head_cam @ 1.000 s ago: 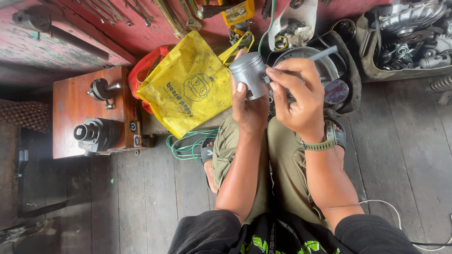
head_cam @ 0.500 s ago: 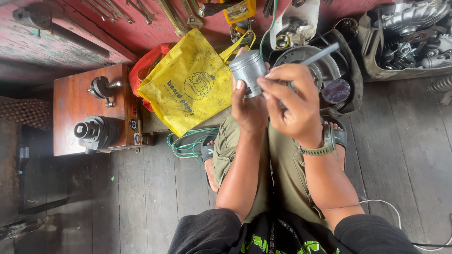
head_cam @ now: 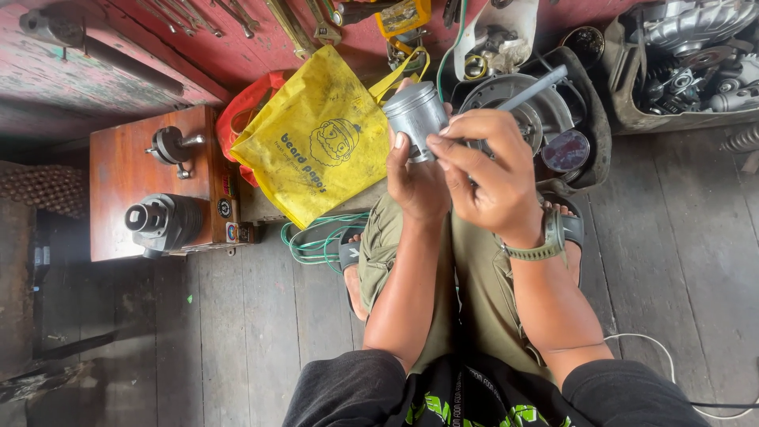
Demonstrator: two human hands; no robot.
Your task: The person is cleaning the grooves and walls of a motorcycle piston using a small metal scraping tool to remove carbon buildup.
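Plainly, left fingers: curled around the grey metal piston (head_cam: 416,117), thumb pressed on its side, holding it upright above the knees.
Right fingers: pinched tight on a thin grey rod (head_cam: 531,89) that slants up and away from the right hand (head_cam: 492,178), fingertips touching the piston's skirt.
Left hand (head_cam: 417,186): cradles the piston from below.
Risk: the smooth piston could slip and drop onto the wooden floor (head_cam: 237,324).
Cause: the rod's push could twist it sideways against a one-handed grip.
Nearby: yellow bag (head_cam: 316,142), just beside.

Single head view, looking straight down, close over lap and floor (head_cam: 237,332)
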